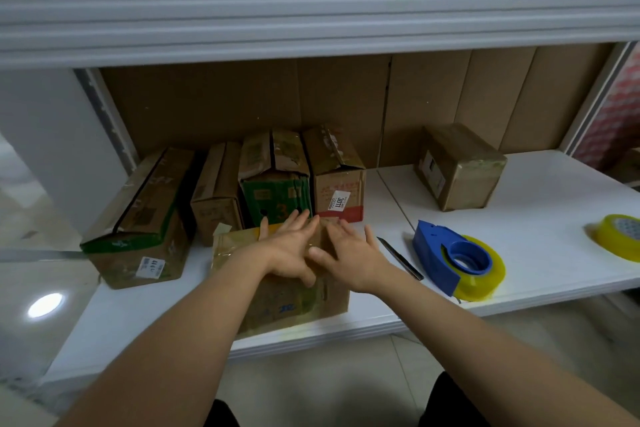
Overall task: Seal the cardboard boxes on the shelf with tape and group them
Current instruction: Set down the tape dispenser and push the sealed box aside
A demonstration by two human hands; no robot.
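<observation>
Both hands, left hand (291, 250) and right hand (349, 253), press flat with spread fingers on the front box (277, 295) (taped top).

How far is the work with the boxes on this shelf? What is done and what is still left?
Done, it seems: four boxes stand grouped at the back left. In hand: the left hand and right hand press flat on the taped front box; the blue tape dispenser and blade lie beside it. Left: moving this box to the group, and the lone box at the right.
</observation>
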